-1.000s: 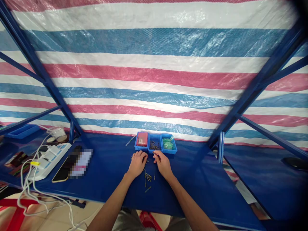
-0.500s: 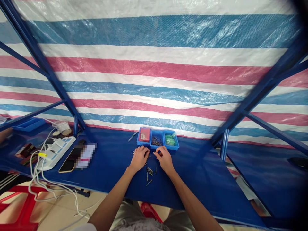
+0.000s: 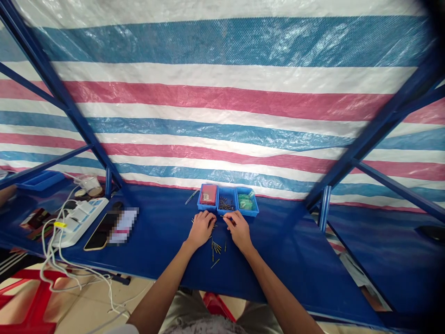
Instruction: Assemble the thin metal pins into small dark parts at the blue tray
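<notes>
My right hand [image 3: 239, 230] pinches a thin metal rod [image 3: 225, 216], which looks like a small drill bit, just in front of the blue three-part tray [image 3: 227, 213]. Palm down on the table, my left hand [image 3: 202, 228] has its fingers curled and thumb tucked in; whatever is under them is hidden. Several like rods [image 3: 216, 248] lie between my forearms, a few fanned together. In the tray, the left compartment holds a red packet [image 3: 208, 195], the middle one dark metal rods [image 3: 226, 204], and the right one green plastic bags [image 3: 246, 202].
A pen-like stick [image 3: 191, 197] lies left of the tray. Farther left are a phone [image 3: 99, 235], a blurred-out sheet [image 3: 123, 226] and a white power strip [image 3: 81, 220] with tangled cables. Blue frame posts [image 3: 325, 209] flank the table [image 3: 163, 222]. Another person's hand shows at far left.
My right hand has shifted slightly up toward the tray, and the rod in its pinch shows more clearly. My left hand has stayed in place.
</notes>
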Tool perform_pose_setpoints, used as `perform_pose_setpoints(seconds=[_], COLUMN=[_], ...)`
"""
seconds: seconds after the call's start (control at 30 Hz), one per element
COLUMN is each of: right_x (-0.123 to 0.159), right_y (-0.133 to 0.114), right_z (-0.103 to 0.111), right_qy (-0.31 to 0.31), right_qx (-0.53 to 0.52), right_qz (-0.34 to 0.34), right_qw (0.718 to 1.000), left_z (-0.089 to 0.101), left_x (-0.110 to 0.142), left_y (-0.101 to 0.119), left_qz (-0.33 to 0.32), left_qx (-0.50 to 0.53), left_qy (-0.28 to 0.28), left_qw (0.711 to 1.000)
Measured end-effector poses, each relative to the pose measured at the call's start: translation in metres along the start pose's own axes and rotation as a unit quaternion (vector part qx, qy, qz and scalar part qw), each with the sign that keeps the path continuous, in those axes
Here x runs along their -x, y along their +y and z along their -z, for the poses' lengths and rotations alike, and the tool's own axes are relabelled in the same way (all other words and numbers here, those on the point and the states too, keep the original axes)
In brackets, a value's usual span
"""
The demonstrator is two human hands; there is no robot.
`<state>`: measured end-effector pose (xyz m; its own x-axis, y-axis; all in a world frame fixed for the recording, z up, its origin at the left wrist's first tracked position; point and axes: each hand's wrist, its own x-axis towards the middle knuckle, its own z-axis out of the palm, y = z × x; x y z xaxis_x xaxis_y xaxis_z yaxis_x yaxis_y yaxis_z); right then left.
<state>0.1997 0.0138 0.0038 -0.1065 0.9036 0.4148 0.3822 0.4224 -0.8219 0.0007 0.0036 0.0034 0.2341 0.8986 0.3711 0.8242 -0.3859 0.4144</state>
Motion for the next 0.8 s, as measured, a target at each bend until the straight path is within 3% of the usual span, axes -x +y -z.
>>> perform_pose_setpoints(seconds=[0.13, 0.27, 0.5, 0.8], right_x=[-0.0009, -0.0007, 0.0023, 0.0001], right_y=[-0.0024, -0.0037, -0.0003, 0.0006], right_z=[0.0012, 0.0013, 0.0010, -0.0002], right_qy=[0.016, 0.015, -0.007, 0.021], right_qx=[0.055, 0.045, -0.035, 0.042], right_qz=[0.026, 0.034, -0.028, 0.028], right_qw=[0.998, 0.998, 0.999, 0.999], left_z=[-0.0001, -0.0008, -0.0016, -0.0010], left_x=[0.0000, 0.0001, 0.0001, 0.0003], left_y=[-0.0002, -0.0007, -0.0009, -0.0004], left_qz=[0.000, 0.001, -0.002, -0.003], left_qx=[-0.002, -0.001, 0.002, 0.005], left_qy=[-0.001, 0.000, 0.002, 0.003], left_qw=[1.000, 1.000, 1.000, 1.000])
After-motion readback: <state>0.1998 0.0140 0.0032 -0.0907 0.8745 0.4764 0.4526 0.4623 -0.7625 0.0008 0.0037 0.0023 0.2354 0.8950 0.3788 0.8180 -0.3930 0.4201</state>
